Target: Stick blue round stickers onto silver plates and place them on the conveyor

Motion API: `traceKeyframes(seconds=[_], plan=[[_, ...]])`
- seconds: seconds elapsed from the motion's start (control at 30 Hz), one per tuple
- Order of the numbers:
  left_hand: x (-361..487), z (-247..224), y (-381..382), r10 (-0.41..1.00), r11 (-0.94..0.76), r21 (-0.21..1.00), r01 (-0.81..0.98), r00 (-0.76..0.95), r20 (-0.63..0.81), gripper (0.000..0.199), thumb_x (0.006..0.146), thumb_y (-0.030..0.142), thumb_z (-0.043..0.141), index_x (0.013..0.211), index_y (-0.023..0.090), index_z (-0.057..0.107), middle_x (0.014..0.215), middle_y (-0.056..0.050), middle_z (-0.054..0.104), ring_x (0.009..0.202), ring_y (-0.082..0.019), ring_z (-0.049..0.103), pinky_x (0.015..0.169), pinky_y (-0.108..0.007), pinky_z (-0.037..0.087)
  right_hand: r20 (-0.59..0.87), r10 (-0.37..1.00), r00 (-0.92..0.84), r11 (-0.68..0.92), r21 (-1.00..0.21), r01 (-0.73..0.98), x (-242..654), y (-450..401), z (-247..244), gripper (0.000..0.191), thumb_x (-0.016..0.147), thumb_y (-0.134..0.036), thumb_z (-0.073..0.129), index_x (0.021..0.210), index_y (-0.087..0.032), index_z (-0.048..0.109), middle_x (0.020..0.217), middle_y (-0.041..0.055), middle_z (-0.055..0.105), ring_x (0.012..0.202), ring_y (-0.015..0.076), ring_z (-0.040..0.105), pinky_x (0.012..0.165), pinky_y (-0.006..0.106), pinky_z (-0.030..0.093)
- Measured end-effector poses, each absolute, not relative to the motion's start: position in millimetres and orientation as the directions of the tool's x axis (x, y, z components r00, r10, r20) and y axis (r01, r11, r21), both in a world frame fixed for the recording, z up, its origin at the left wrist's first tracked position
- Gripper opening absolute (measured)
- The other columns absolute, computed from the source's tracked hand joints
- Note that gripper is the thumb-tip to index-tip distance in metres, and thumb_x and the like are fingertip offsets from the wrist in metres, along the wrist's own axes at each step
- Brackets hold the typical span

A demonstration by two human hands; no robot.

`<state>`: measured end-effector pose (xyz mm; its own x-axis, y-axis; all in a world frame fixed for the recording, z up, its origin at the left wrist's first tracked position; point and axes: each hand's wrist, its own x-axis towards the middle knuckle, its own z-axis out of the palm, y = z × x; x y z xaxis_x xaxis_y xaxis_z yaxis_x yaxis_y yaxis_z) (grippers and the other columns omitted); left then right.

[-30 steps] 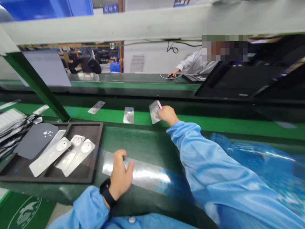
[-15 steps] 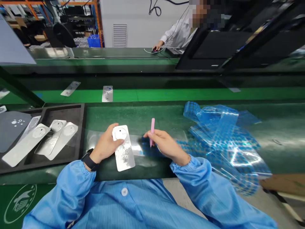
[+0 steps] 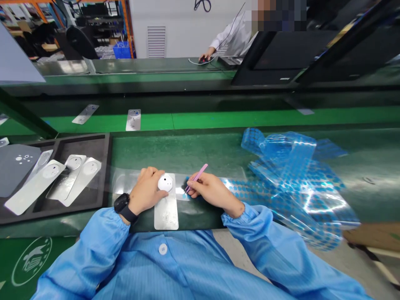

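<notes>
A silvery rectangular plate [image 3: 166,212] with a round white part near its top lies at the bench's front edge. My left hand [image 3: 146,189] grips its upper left side, thumb and fingers at the round part. In my right hand [image 3: 209,189] are pink tweezers [image 3: 200,172], held slanted, tips pointing down and left just right of the plate. Beneath and beside the right hand runs a clear strip with blue dots [image 3: 243,189]. It leads to a heap of blue dotted film [image 3: 287,166] on the right.
A black tray [image 3: 108,166] at the left holds several similar plates [image 3: 81,183] and a grey sheet [image 3: 15,171]. Two plates lie on the bright green belt [image 3: 162,121]. Across the bench a person's hand [image 3: 206,55] rests on a mouse, beside dark monitors [image 3: 278,58].
The plate has moved slightly right and now stands straighter, with my left hand farther over its top. The tweezers have tilted from near upright, their tips now lower left. The view has shifted slightly.
</notes>
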<state>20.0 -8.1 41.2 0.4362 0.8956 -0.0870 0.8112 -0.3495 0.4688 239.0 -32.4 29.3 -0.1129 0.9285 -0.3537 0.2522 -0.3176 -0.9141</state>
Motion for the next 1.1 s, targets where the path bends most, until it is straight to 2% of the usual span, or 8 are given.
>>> traceKeyframes(seconds=[0.17,0.33,0.47,0.57,0.63,0.7,0.87,1.1], plan=[[19.9,37.2,-11.3,0.866,-0.414,0.417,0.809,0.492,-0.094,0.046,0.072,0.026,0.077,0.115,0.021,0.062,0.117,-0.007,0.057,0.113,-0.03,0.046,0.099,-0.048,0.04,-0.364,0.924,-0.115,-0.314,-0.895,0.316,236.9,-31.2,32.4,0.01,0.084,-0.018,0.06,0.075,-0.016,0.063,0.061,-0.0003,0.068,0.052,0.0103,0.064,0.054,0.02,0.052],[19.2,35.0,-12.0,0.863,-0.42,0.426,0.802,0.498,-0.087,0.045,0.073,0.027,0.077,0.114,0.023,0.061,0.117,-0.007,0.059,0.115,-0.03,0.046,0.098,-0.049,0.039,-0.404,0.907,-0.116,-0.335,-0.862,0.381,234.8,-28.9,36.0,0.014,0.084,-0.018,0.06,0.07,-0.016,0.063,0.06,-0.0001,0.069,0.051,0.0097,0.064,0.052,0.019,0.051],[18.5,33.3,-12.0,0.86,-0.422,0.443,0.791,0.504,-0.08,0.044,0.073,0.028,0.077,0.113,0.023,0.06,0.117,-0.007,0.059,0.115,-0.03,0.046,0.097,-0.049,0.039,-0.415,0.905,-0.087,-0.366,-0.868,0.334,235.7,-29.1,31.5,0.015,0.084,-0.021,0.062,0.07,-0.016,0.062,0.058,-0.0005,0.067,0.048,0.0088,0.061,0.05,0.018,0.05],[18.7,33.2,-12.3,0.856,-0.422,0.449,0.788,0.509,-0.089,0.043,0.074,0.029,0.077,0.113,0.023,0.059,0.118,-0.007,0.059,0.115,-0.03,0.046,0.096,-0.048,0.039,-0.406,0.907,-0.114,-0.368,-0.894,0.258,237.4,-28.0,30.3,0.023,0.082,-0.033,0.066,0.068,-0.015,0.061,0.057,0.0011,0.067,0.047,0.0094,0.061,0.05,0.02,0.051],[19.2,33.9,-12.5,0.853,-0.416,0.45,0.79,0.51,-0.107,0.043,0.074,0.029,0.077,0.112,0.022,0.058,0.119,-0.007,0.059,0.115,-0.03,0.046,0.094,-0.048,0.039,-0.375,0.917,-0.133,-0.344,-0.916,0.207,235.7,-23.9,33.6,0.029,0.081,-0.04,0.066,0.067,-0.015,0.06,0.056,0.0023,0.067,0.047,0.0101,0.06,0.05,0.021,0.051],[19.8,35.2,-12.8,0.854,-0.411,0.447,0.795,0.507,-0.117,0.042,0.073,0.029,0.077,0.11,0.022,0.058,0.119,-0.007,0.059,0.115,-0.03,0.046,0.092,-0.047,0.039,-0.331,0.933,-0.139,-0.3,-0.932,0.203,230.1,-16.4,39.2,0.029,0.083,-0.04,0.064,0.067,-0.016,0.059,0.056,0.0024,0.067,0.047,0.0102,0.06,0.049,0.021,0.05],[20.9,37.8,-13.9,0.856,-0.398,0.441,0.804,0.499,-0.136,0.04,0.073,0.029,0.078,0.108,0.021,0.059,0.12,-0.007,0.059,0.114,-0.03,0.046,0.09,-0.045,0.039,-0.325,0.934,-0.149,-0.244,-0.884,0.398,209.1,5.2,47.2,0.025,0.089,-0.025,0.056,0.066,-0.017,0.055,0.055,0.0004,0.065,0.045,0.0091,0.059,0.044,0.018,0.048],[22.2,36.3,-14.5,0.855,-0.387,0.437,0.812,0.494,-0.159,0.045,0.073,0.03,0.079,0.112,0.021,0.058,0.123,-0.008,0.057,0.116,-0.03,0.045,0.09,-0.045,0.037,-0.34,0.916,-0.212,-0.184,-0.826,0.532,202.7,13.2,38.1,0.024,0.091,-0.025,0.053,0.068,-0.018,0.054,0.061,0.0007,0.066,0.048,0.0107,0.063,0.043,0.019,0.048]])
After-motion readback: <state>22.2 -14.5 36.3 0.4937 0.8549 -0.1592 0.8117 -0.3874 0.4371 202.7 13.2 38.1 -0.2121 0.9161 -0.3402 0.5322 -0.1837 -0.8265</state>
